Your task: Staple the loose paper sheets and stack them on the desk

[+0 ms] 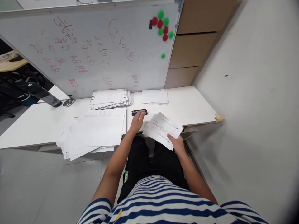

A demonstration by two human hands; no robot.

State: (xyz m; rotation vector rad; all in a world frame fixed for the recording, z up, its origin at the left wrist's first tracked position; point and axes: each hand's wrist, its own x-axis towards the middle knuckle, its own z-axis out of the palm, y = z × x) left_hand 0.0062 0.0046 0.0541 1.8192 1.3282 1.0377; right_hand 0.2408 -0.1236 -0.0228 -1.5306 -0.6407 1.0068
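Observation:
My right hand [177, 143] grips a few printed sheets [160, 126] by their near right corner, thumb on top, with the sheets slightly fanned over the desk's front edge. A black stapler [135, 113] lies on the white desk to the left of those sheets. My left hand [137, 120] is at the stapler, its fingers closed over the stapler's right part and covering some of it. How firmly the fingers hold it is hard to see. Left of that hand, a large spread pile of papers [98, 130] reaches past the desk's front edge.
At the back of the desk [187, 105] lie a thick paper stack [108, 98] and a smaller stack [154, 96]. A dark bottle [42, 93] and a computer mouse [68, 102] are at the left. Behind stands a whiteboard [88, 40]; a wall [245, 109] bounds the right side.

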